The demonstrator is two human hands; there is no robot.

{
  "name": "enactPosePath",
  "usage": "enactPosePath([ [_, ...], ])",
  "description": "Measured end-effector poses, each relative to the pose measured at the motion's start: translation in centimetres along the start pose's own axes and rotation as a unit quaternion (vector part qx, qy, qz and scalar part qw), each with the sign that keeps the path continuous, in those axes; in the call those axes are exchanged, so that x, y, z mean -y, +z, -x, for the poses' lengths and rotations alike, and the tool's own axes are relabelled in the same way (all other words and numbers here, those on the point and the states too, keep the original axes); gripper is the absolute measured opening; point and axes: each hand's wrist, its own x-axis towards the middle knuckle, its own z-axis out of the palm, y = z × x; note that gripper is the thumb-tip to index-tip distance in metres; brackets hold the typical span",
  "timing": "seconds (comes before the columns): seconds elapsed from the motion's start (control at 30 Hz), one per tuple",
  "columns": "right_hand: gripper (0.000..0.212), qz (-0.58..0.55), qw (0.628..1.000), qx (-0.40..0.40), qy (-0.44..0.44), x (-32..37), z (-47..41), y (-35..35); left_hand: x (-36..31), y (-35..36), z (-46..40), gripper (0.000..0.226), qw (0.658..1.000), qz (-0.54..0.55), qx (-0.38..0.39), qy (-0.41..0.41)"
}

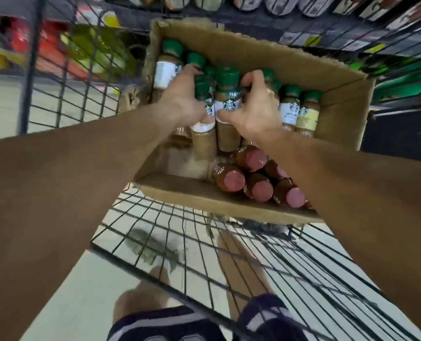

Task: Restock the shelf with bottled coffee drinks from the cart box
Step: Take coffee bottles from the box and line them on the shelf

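Both bare forearms reach forward, converging. The left hand (183, 99) and right hand (256, 109) sit side by side, fingers curled downward, thumbs nearly meeting.

A shop: wire cart (204, 244), stocked shelves (303, 6) behind

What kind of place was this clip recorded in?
Most likely a grocery store aisle. A wire cart carries a cardboard box of green-capped coffee bottles, both hands are gripping bottles, and a product shelf with price tags runs behind.
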Motion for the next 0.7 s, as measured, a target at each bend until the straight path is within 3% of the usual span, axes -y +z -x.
enactPosePath([
  [0.13, 0.072, -0.020, 0.998, -0.043, -0.030, 3.0, 3.3, -0.4, 0.0, -3.5, 3.3, 0.082, 0.999, 0.024, 0.005, 0.046],
  [0.27, 0.067, -0.073, 0.993, -0.058, -0.068, 8.9, 6.6, -1.7, -0.1, -9.9, 7.5, 0.088, 0.995, 0.037, -0.023, 0.092],
  [0.53, 0.057, -0.153, 0.962, -0.116, -0.195, 26.1, 14.5, -5.3, -2.1, -27.6, 19.6, 0.081, 0.969, 0.038, -0.099, 0.224],
  [0.7, 0.056, -0.205, 0.924, -0.163, -0.278, 38.2, 19.5, -5.9, -2.3, -38.7, 27.7, 0.093, 0.951, 0.105, -0.153, 0.245],
])
